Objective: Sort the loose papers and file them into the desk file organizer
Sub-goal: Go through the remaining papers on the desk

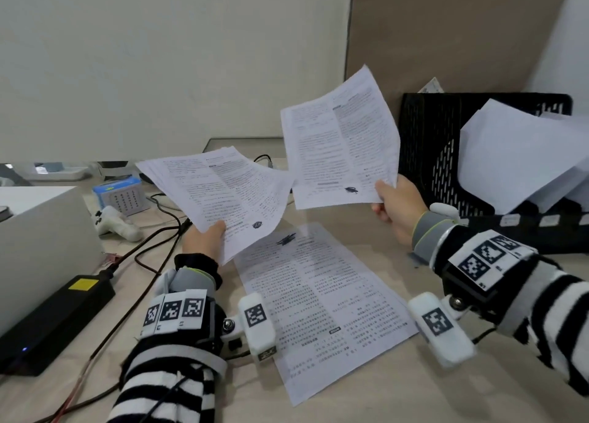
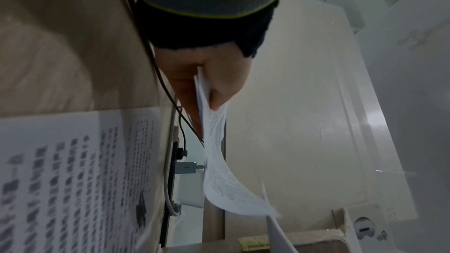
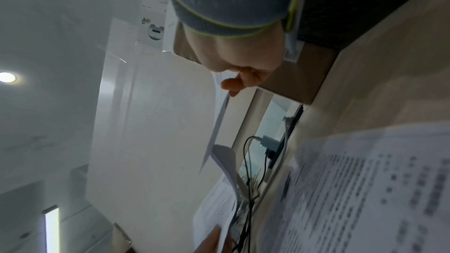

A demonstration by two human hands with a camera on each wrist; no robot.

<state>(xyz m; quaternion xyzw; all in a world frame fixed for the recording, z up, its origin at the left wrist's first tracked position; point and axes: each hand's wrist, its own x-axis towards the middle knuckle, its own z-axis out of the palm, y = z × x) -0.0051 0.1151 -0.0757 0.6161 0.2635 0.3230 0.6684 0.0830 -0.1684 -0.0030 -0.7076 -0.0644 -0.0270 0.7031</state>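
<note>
My left hand pinches a thin stack of printed papers by its near corner, held above the desk; the left wrist view shows thumb and fingers clamped on the stack's edge. My right hand grips a single printed sheet at its lower right corner, raised upright near the black mesh file organizer. The right wrist view shows that sheet edge-on below my fingers. Another printed sheet lies flat on the desk between my arms.
The organizer holds blank white sheets leaning to the right. A black power brick, cables, a white game controller and a blue box sit at the left, beside a white box. A brown board leans on the wall.
</note>
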